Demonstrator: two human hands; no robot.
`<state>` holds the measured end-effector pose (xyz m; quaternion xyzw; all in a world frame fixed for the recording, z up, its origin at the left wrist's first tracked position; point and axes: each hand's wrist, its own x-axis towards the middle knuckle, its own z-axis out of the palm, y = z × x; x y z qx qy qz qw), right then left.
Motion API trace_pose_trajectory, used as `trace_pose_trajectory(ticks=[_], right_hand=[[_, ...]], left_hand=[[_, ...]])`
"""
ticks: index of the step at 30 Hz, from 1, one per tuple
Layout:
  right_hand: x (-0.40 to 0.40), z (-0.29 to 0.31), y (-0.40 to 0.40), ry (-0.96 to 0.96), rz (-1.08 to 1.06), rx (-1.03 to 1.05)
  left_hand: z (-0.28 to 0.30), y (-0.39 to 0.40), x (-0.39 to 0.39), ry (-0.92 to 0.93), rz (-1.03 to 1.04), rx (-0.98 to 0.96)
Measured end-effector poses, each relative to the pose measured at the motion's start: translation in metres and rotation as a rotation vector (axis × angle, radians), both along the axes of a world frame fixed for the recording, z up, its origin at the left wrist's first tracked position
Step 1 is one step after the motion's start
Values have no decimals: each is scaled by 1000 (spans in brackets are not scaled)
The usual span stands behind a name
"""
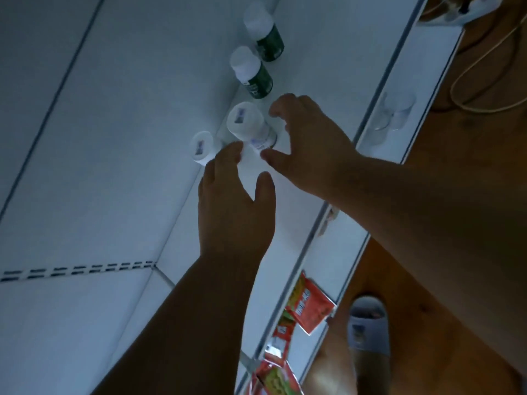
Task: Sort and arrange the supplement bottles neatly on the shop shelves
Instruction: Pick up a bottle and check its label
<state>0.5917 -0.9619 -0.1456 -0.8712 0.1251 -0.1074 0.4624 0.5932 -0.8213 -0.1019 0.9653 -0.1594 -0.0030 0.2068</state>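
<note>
Both hands released: left hand point(228, 201) and right hand point(308, 143) flank white bottle point(248, 126) mid-frame. You close gently, align with green bottles point(253, 75) above.

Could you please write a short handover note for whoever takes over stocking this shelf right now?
Left hand: open, fingertips near the white bottle, holding nothing.
Right hand: open, spread beside that bottle; contact unclear.
On the shelf: two green bottles with white caps stand in a row along the back panel, then the white bottle. What looks like its reflection shows in the panel.
Done: three bottles lined up.
Left: square the white bottle with the row. Red sachets lie on a lower shelf.
</note>
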Motion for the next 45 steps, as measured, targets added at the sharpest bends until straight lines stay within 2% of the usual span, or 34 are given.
trace_pose_trajectory(ticks=[3,6,11,15,20,22,24,27,30,34,39,45], right_hand=[[37,-9,9,-52,23,85],[63,-22,16,-58,62,87],[54,-31,11,-93,54,173],[-3,-2,-6,-72,-7,690],[-90,73,-53,-55,-139,964],[-123,118,-78,-12,-147,960],[-153,170,-103,13,-111,941],[-184,262,-135,-9,-97,891],[-204,350,-159,-94,-97,794],[-212,438,-178,-166,-63,741],[-185,500,-185,-164,36,671],[-133,530,-202,-174,125,496]], left_hand=[[-10,7,12,-9,-11,7],[-19,15,23,2,13,15],[-18,11,30,17,14,-44],[-2,-10,-3,122,16,-167],[63,-58,-84,411,43,-422],[103,-80,-115,508,4,-535],[149,-101,-144,530,-79,-526],[228,-131,-177,517,-129,-511],[302,-153,-202,418,-196,-529],[365,-166,-208,359,-243,-552],[415,-169,-182,209,-218,-491],[436,-180,-121,71,-221,-432]])
